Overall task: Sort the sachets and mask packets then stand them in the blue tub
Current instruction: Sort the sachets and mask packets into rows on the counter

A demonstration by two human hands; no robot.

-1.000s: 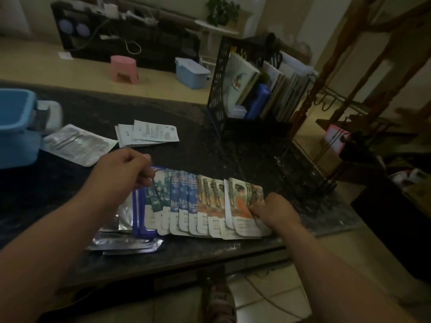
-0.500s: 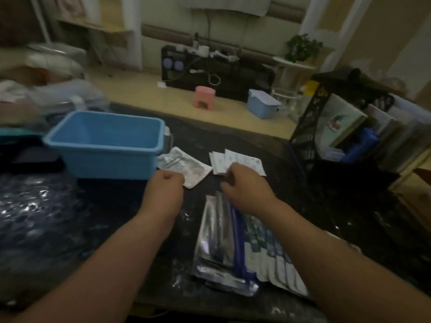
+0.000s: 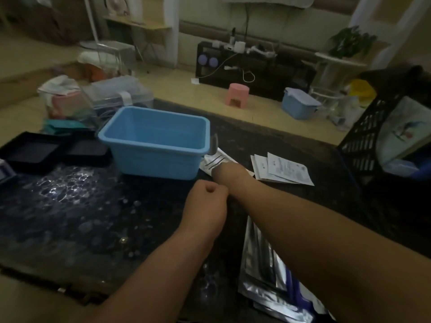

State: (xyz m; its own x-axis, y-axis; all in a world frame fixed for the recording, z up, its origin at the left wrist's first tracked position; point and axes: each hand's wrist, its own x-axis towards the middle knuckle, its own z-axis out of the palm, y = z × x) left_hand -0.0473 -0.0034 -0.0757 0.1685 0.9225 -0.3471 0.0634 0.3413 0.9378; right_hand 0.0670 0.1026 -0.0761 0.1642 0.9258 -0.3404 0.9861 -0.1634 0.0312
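The blue tub (image 3: 161,165) stands empty on the dark counter, left of centre. A silver-white mask packet (image 3: 213,162) lies flat against its right side. My right hand (image 3: 229,174) lies over the near end of that packet, and its fingers are hidden from me. My left hand (image 3: 206,207) hovers just in front of it, curled into a fist with nothing seen in it. Two or three white sachets (image 3: 285,170) lie to the right of the packet. A pile of silver and blue packets (image 3: 263,276) lies near the front edge, partly under my right forearm.
Black trays (image 3: 35,152) sit left of the tub, with clear storage boxes (image 3: 116,94) behind them. A black mesh rack (image 3: 363,141) holding books stands at the right. The counter's front edge runs along the bottom left.
My view swung left from the fanned packets to the tub. My right hand went from the pile forward onto the silver packet beside the tub. My left hand stayed curled and hardly moved.
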